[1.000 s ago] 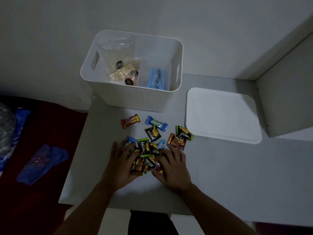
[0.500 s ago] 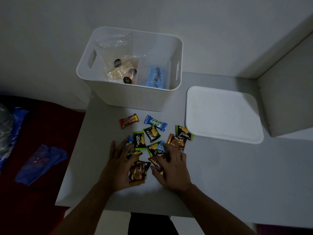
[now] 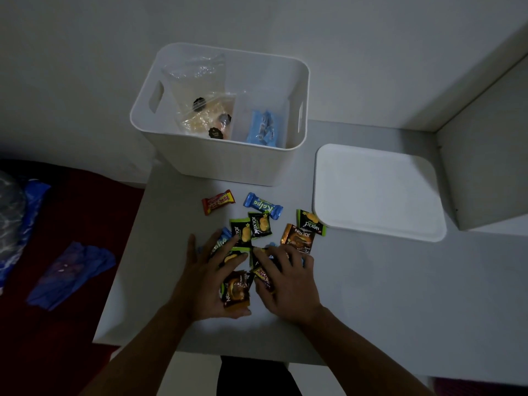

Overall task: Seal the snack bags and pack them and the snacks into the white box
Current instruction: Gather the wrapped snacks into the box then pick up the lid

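Compared with the frame a second earlier, both hands have drawn back toward the bench's near edge, raking several wrappers with them, and a brown packet now lies exposed between the palms. Largest to smallest: the pale grey bench (image 3: 371, 295) carries everything; the white plastic box with cut-out handles (image 3: 228, 164) stands open at its far side, already holding a clear plastic snack bag of pale sweets (image 3: 200, 110) and a blue snack packet (image 3: 264, 130); the flat white lid (image 3: 377, 192) lies just right of the box. The left hand (image 3: 205, 281) lies flat with fingers spread over the wrappers, its thumb touching the brown foil Nextar packet (image 3: 235, 291) without closing on it; the right hand (image 3: 285, 284) is likewise open, fingers curved over the heap. Loose snacks still on the bench include the red candy wrapper (image 3: 218, 202), the blue Kalpa bar (image 3: 263, 205) and green Nextar packets (image 3: 310, 222), all near but apart from the box. Judged by appearance, these packets are light, slick foil with crushable contents; they would slide rather than lift under a flat palm, so scooping a cluster between both cupped hands, or pinching the crimped ends, seems the better hold.
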